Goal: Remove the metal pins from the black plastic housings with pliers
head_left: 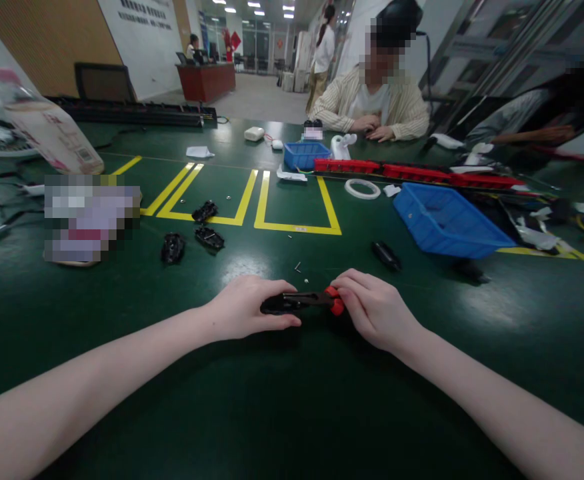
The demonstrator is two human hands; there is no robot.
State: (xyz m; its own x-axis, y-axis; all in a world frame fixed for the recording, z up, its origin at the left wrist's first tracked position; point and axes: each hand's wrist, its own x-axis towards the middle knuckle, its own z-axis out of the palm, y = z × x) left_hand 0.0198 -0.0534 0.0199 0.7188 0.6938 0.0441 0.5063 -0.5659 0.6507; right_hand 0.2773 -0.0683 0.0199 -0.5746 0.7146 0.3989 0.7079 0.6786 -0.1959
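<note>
My left hand point(249, 308) is closed around a small black plastic part point(278, 305), thumb on the far side. In my right hand point(372, 303) are pliers with red handles point(336, 301); their dark jaws point left and reach the black part. My fingers cover most of the handles. Just beyond the pliers, a few tiny metal pieces point(297, 267) lie on the green table point(292, 413). Similar-looking black parts point(173, 248) rest farther left, some near the yellow tape.
A blue bin point(449, 220) stands to the right, with a black cylindrical object point(386, 255) beside it. A white tape roll point(362, 189) and a smaller blue bin point(306, 155) are farther back. At left, a bottle point(52, 127) leans. Across the table a person point(372, 100) sits.
</note>
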